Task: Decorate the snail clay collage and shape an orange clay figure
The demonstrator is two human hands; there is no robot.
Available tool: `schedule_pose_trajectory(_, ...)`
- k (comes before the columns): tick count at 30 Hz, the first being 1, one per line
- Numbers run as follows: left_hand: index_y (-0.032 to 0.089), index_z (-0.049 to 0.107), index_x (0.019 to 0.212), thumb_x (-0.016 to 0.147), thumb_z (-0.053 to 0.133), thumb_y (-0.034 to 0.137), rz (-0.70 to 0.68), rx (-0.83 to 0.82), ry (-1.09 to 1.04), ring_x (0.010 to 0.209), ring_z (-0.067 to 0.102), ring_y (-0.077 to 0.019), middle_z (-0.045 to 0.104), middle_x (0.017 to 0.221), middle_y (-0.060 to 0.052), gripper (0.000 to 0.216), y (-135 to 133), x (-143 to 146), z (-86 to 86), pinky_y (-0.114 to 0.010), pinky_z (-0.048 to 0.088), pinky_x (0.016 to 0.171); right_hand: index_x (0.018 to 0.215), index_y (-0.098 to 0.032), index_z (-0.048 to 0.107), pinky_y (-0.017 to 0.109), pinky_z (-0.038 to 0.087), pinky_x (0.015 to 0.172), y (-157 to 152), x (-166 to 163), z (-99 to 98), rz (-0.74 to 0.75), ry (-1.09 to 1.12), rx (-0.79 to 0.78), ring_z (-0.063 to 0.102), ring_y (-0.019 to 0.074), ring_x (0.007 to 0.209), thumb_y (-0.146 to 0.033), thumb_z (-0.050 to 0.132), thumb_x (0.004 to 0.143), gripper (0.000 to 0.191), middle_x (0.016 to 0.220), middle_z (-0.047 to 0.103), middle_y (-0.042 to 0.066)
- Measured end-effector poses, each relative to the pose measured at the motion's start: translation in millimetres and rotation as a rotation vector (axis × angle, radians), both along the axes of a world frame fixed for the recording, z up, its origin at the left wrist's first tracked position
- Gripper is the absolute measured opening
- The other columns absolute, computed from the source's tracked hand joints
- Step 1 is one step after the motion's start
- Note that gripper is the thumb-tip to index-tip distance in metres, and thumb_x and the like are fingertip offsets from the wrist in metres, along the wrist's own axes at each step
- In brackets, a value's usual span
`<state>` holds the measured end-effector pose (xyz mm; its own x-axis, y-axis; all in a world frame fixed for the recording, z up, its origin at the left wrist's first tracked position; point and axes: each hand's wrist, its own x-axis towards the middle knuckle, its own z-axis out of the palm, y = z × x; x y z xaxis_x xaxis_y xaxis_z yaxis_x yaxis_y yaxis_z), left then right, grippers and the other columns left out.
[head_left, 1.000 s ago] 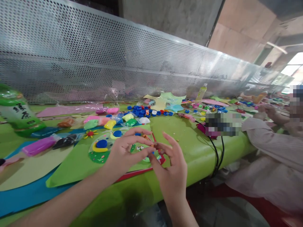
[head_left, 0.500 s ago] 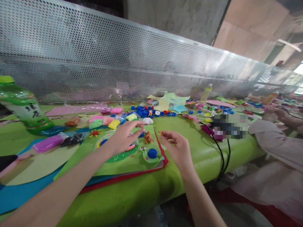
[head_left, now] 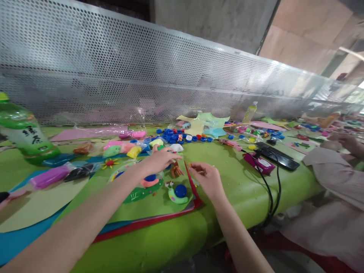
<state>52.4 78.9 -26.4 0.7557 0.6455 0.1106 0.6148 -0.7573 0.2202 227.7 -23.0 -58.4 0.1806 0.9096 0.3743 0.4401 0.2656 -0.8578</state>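
My left hand (head_left: 159, 160) reaches forward over a green paper sheet (head_left: 125, 206), fingers stretched flat toward an orange clay figure (head_left: 175, 170). My right hand (head_left: 206, 177) hovers just right of the sheet's red edge with fingers curled in a pinch on a tiny orange bit. On the sheet lie a green clay snail with a blue cap shell (head_left: 178, 193) and a pink clay snail with a blue shell on a dark green patch (head_left: 148, 181). Small bags of coloured clay (head_left: 133, 151) lie just beyond my left hand.
A green tea bottle (head_left: 24, 132) stands at far left. Blue bottle caps (head_left: 170, 134) are scattered at the back, near a perforated metal wall (head_left: 142, 76). A phone and a pink device with black cables (head_left: 264, 163) lie to the right. Another person's sleeve (head_left: 335, 170) is at far right.
Both hands moved apart from a joined pinch and forward; the left now reaches past the snails toward the orange figure, the right has settled by the sheet's red edge.
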Motion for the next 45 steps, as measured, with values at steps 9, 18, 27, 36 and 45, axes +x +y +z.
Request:
schedule_pose_trajectory(9, 0.022, 0.066, 0.095, 0.082, 0.052, 0.029, 0.066, -0.073, -0.152, 0.098, 0.057, -0.022, 0.066, 0.1, -0.006, 0.021, -16, -9, 19.9, -0.037, 0.04, 0.089, 0.086, -0.018, 0.069, 0.029, 0.049, 0.064, -10, -12, -1.3, -0.017, -0.205, 0.149, 0.057, 0.0153, 0.063, -0.018, 0.054, 0.077, 0.017, 0.077, 0.067, 0.005)
schedule_pose_trajectory(18, 0.018, 0.063, 0.087, 0.079, 0.056, 0.034, 0.432, -0.453, -0.758, 0.071, 0.067, -0.0154, 0.071, 0.083, -0.003, 0.019, -69, -15, 35.5, -0.025, 0.056, 0.068, 0.087, -0.018, 0.065, 0.028, 0.052, 0.071, -17, -17, 3.5, -0.067, -0.303, 0.533, 0.062, 0.0153, 0.077, -0.013, 0.053, 0.082, 0.014, 0.083, 0.067, 0.007)
schedule_pose_trajectory(27, 0.022, 0.066, 0.085, 0.076, 0.06, 0.038, 0.523, -0.542, -0.728, 0.069, 0.07, -0.0178, 0.073, 0.082, -0.001, 0.02, -83, -5, 33.6, -0.023, 0.057, 0.054, 0.086, -0.018, 0.065, 0.031, 0.051, 0.068, -21, -19, 4.4, -0.105, -0.37, 0.584, 0.062, 0.0161, 0.074, -0.011, 0.057, 0.079, 0.012, 0.081, 0.066, 0.006)
schedule_pose_trajectory(36, 0.027, 0.066, 0.087, 0.075, 0.06, 0.044, 0.578, -0.537, -0.704, 0.073, 0.069, -0.0183, 0.072, 0.081, 0.001, 0.022, -83, -8, 33.9, -0.02, 0.055, 0.047, 0.086, -0.018, 0.065, 0.03, 0.052, 0.067, -23, -15, 4.6, -0.089, -0.323, 0.546, 0.062, 0.0153, 0.075, -0.011, 0.058, 0.079, 0.012, 0.08, 0.065, 0.005)
schedule_pose_trajectory(45, 0.026, 0.067, 0.085, 0.078, 0.058, 0.037, 0.502, -0.346, -0.613, 0.07, 0.068, -0.0132, 0.072, 0.08, 0.003, 0.016, -84, -5, 33.7, -0.018, 0.054, 0.057, 0.087, -0.018, 0.065, 0.032, 0.051, 0.071, -21, -15, 3.1, -0.071, -0.341, 0.532, 0.062, 0.016, 0.078, -0.012, 0.057, 0.08, 0.012, 0.083, 0.067, 0.006)
